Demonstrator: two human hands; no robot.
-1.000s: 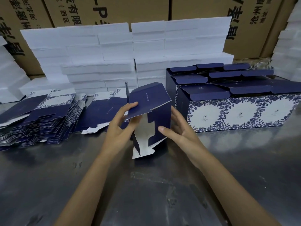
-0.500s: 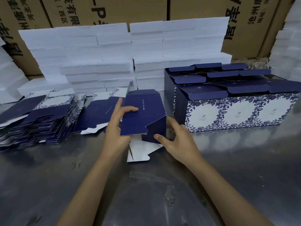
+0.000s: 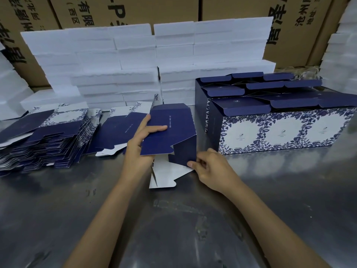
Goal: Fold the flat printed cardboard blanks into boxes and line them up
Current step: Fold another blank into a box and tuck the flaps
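Observation:
A half-folded navy blue box (image 3: pixel 173 130) stands at the middle of the metal table (image 3: pixel 173 219), its white inner flaps spread open on the table toward me. My left hand (image 3: pixel 139 149) grips its left side, thumb and forefinger lying over the top panel. My right hand (image 3: pixel 210 167) pinches the lower right corner of a side flap. A pile of flat navy and floral blanks (image 3: pixel 44 140) lies at the left, with more loose blanks (image 3: pixel 119 132) beside it. Several folded boxes (image 3: pixel 278 115) with floral fronts stand in rows at the right.
Stacks of white foam slabs (image 3: pixel 135 64) form a wall behind the work area, with more at the far left and right edges. Brown printed cartons (image 3: pixel 231 8) stand behind them. Bare metal table lies in front of the box, toward me.
The box has tipped from upright to leaning forward with its top panel facing up. My right hand slid down from the box's side to pinch the lower right flap corner.

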